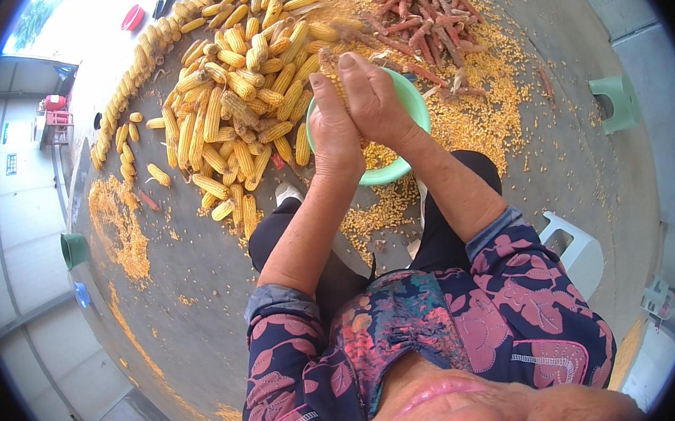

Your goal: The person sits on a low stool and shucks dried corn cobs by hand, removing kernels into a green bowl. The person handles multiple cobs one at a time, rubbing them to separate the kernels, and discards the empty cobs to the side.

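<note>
Both hands are closed round one ear of corn (331, 68), whose yellow kernels and brownish tip show between them. My left hand (336, 128) grips it from the left, thumb uppermost. My right hand (379, 102) presses against it from the right, partly covering it. Beneath the hands is a light green basin (422, 118) with loose yellow kernels (378, 155) in it. How much of the held ear is stripped cannot be made out, since the palms hide its lower part.
A big heap of unshelled corn ears (244, 100) lies left of the basin. Bare reddish cobs (430, 24) are piled at the far right among scattered kernels (476, 122). Stools stand at right, one green (620, 103) and one pale (579, 252). A green container (75, 250) is at left.
</note>
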Demonstrator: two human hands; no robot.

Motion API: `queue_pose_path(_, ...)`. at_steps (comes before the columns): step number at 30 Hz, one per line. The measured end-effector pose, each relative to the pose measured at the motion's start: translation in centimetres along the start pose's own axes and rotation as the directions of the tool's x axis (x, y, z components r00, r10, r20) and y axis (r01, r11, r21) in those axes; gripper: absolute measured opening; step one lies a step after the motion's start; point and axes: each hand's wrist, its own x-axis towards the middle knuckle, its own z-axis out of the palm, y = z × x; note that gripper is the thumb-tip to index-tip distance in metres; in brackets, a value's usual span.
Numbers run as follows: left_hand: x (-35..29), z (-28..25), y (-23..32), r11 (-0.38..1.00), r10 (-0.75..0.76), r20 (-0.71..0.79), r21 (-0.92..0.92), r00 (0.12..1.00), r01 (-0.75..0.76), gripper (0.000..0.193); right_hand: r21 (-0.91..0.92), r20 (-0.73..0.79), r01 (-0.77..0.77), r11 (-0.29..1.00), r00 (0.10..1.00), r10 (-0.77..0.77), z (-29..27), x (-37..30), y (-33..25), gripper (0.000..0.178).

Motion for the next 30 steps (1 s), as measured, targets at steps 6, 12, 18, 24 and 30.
queue_pose_path(6, 0.7, -1.0, -0.4, 0.997, -0.058, -0.053, -0.056, 0.997, 0.055, 0.056, -0.044, 0.005, -0.028, 0.999, 1.000, 0.028, 0.5, -0.4, -0.6, 0.034)
queue_pose_path(12, 1.3, -1.1, -0.2, 0.969, -0.169, -0.052, -0.190, 0.984, 0.156, 0.047, 0.039, -0.012, -0.018, 0.999, 1.000, 0.019, 0.3, -0.2, 1.7, 0.035)
queue_pose_path(18, 0.5, -0.6, 0.4, 0.931, -0.262, 0.128, -0.226, 0.957, 0.285, 0.052, 0.401, 0.034, -0.422, 0.813, 0.894, 0.447, -1.5, 0.5, 0.5, 0.041)
queue_pose_path(24, -0.6, 0.3, -0.6, 0.991, -0.088, 0.181, -0.086, 0.980, 0.105, 0.041, 0.515, -0.011, -0.431, 0.741, 0.861, 0.508, -2.4, 0.9, 1.9, 0.055)
queue_pose_path(30, 0.0, -0.4, -0.9, 0.997, -0.029, 0.068, 0.068, 0.997, 0.024, 0.041, 0.481, 0.018, -0.426, 0.766, 0.879, 0.477, -1.8, 1.1, 2.5, 0.055)
